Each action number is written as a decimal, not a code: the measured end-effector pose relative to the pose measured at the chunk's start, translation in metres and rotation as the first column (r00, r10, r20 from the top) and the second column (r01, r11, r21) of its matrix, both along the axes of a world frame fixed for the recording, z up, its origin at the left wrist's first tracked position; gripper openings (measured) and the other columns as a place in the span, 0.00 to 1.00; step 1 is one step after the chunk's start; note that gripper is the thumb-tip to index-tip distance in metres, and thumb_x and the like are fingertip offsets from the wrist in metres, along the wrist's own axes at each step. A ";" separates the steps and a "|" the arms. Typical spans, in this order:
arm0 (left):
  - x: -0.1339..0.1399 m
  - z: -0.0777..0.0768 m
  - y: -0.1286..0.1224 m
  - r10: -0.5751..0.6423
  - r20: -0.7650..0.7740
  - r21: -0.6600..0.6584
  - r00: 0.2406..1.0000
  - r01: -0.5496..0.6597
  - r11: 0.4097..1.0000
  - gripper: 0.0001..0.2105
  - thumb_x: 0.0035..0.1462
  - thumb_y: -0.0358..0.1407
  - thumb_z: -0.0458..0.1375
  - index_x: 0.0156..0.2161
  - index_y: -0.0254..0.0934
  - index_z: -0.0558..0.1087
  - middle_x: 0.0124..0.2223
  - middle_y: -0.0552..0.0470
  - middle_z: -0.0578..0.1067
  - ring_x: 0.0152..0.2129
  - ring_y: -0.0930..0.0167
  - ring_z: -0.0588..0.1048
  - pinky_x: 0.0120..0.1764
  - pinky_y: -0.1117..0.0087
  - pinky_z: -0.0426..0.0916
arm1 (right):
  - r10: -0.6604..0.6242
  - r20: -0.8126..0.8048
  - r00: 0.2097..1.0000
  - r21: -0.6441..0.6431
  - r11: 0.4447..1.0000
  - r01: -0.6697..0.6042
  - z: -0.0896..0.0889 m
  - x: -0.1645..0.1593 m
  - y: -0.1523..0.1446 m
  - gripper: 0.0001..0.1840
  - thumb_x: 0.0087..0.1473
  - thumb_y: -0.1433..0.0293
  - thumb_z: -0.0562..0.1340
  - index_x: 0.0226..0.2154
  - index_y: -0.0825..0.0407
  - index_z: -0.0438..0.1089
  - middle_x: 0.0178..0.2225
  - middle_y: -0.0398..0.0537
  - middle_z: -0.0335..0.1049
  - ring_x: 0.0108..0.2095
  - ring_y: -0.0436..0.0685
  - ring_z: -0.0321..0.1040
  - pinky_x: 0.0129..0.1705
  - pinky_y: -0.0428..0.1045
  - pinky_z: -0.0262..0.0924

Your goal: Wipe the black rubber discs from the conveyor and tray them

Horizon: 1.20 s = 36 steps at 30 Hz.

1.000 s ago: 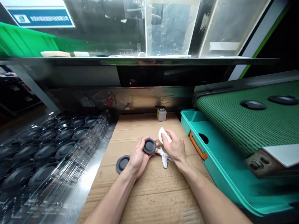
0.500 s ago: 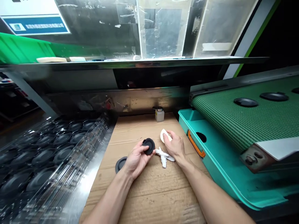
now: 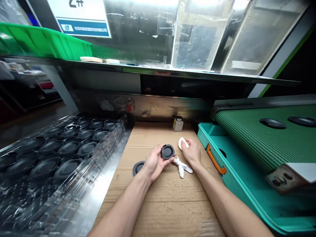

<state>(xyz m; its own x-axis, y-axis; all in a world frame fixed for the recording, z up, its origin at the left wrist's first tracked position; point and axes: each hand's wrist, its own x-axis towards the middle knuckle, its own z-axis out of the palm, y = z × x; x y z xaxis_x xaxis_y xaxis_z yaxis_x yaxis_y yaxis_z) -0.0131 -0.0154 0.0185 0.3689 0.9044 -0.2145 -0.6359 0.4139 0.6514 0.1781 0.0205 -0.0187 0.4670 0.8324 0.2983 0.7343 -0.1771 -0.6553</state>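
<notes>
My left hand (image 3: 153, 164) holds a small round black plastic lid (image 3: 168, 151) by its edge, its flat face turned up toward me. To the right, my right hand (image 3: 192, 152) grips a white sponge pad (image 3: 182, 144) between thumb and fingers, just above the cardboard (image 3: 163, 200). Sponge and lid are apart. Between and below the hands lies a crumpled white cloth (image 3: 182, 167). A second black lid (image 3: 138, 168) rests on the cardboard behind my left wrist, partly covered by it.
A small bottle (image 3: 178, 124) stands at the cardboard's back. Clear plastic trays (image 3: 71, 191) with several black lids fill the left. On the right are a teal bin (image 3: 237, 191) with an orange handle and a green conveyor belt (image 3: 249, 131) carrying black lids. A metal shelf (image 3: 158, 70) crosses above.
The view has swung left, so everything sits further right. My left thumb has come off the lid's face, which now shows whole. The right hand keeps its grip on the sponge pad.
</notes>
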 end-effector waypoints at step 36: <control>-0.010 0.004 0.005 -0.091 0.184 -0.159 0.979 0.121 0.980 0.20 0.57 0.23 0.48 0.55 0.18 0.60 0.52 0.26 0.70 0.51 0.56 0.72 0.44 0.69 0.76 | 0.186 -0.004 0.983 0.002 0.983 -0.186 0.002 0.004 -0.020 0.19 0.56 0.57 0.56 0.45 0.45 0.74 0.40 0.48 0.77 0.41 0.59 0.72 0.45 0.50 0.62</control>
